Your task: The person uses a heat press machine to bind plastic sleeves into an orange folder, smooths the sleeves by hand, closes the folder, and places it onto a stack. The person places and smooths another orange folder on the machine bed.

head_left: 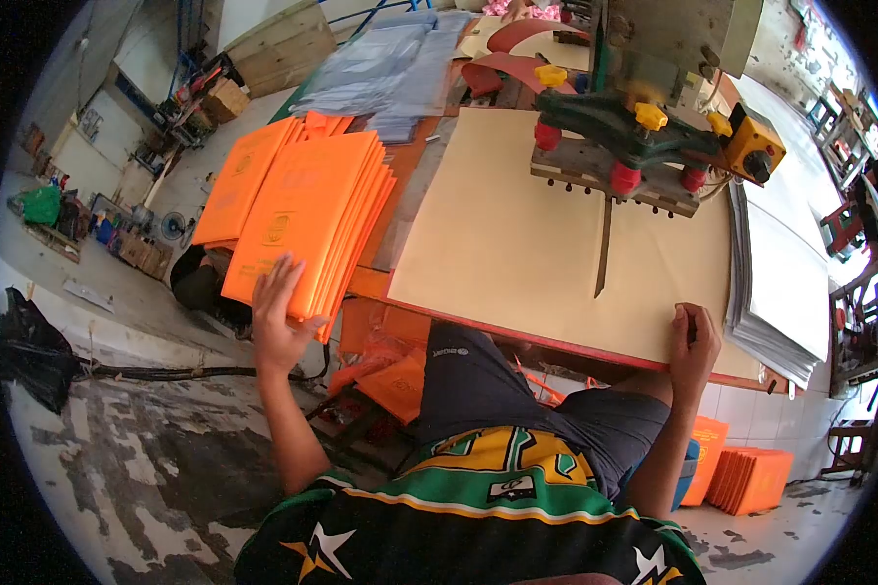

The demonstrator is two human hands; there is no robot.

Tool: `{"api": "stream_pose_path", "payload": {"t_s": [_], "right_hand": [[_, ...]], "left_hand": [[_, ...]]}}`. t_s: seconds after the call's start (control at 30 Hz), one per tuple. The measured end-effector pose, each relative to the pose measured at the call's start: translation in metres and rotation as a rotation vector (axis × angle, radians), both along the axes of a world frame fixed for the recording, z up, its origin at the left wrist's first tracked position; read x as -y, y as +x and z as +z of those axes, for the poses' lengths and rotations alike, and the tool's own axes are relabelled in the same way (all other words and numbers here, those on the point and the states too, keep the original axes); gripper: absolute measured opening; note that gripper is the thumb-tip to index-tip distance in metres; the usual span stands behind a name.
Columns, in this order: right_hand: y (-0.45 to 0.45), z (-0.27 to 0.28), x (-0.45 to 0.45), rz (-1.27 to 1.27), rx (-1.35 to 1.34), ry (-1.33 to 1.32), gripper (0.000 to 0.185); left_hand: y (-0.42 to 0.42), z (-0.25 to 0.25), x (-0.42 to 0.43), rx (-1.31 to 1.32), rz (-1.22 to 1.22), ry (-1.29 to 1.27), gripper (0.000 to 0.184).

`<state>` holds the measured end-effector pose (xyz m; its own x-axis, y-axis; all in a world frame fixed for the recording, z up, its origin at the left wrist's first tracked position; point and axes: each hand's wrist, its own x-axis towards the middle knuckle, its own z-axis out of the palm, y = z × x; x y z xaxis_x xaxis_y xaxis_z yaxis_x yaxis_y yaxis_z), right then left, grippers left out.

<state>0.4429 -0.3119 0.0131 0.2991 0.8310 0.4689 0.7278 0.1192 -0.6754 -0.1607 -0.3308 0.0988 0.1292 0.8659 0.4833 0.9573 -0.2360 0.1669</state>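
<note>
My left hand point(278, 317) lies with its fingers stretched out on the near corner of a stack of orange folders point(307, 214). Its thumb points along the stack's lower edge. The folders have printed emblems and lean against a second orange pile point(239, 180). My right hand point(696, 343) rests over the near right part of a large cream board point(498, 224); its fingers are curled together, and nothing shows in them. Above the board stands a press head point(629, 146) with yellow knobs and red feet. A thin dark strip point(604, 249) extends from under it toward me.
White sheets point(780, 273) are piled right of the board. Clear plastic sleeves point(380, 68) lie at the back left. A yellow control box point(754, 143) with a black knob hangs beside the press. More orange folders point(751, 480) stand on the floor at right.
</note>
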Motion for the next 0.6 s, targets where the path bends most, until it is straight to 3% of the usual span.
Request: {"api": "stream_pose_path", "payload": {"t_s": [0.13,0.4,0.6], "right_hand": [[0.005,-0.003,0.001,-0.019,0.035,-0.055,0.017],[-0.001,0.009,0.004,-0.002,-0.036,-0.093,0.019],[0.003,0.003,0.001,0.022,-0.032,-0.036,0.017]], "left_hand": [[0.033,0.003,-0.003,-0.084,0.066,0.010,0.072],[0.032,-0.014,-0.009,0.018,0.144,0.119,0.043],[0.026,-0.018,-0.009,0.041,0.158,0.113,0.043]]}}
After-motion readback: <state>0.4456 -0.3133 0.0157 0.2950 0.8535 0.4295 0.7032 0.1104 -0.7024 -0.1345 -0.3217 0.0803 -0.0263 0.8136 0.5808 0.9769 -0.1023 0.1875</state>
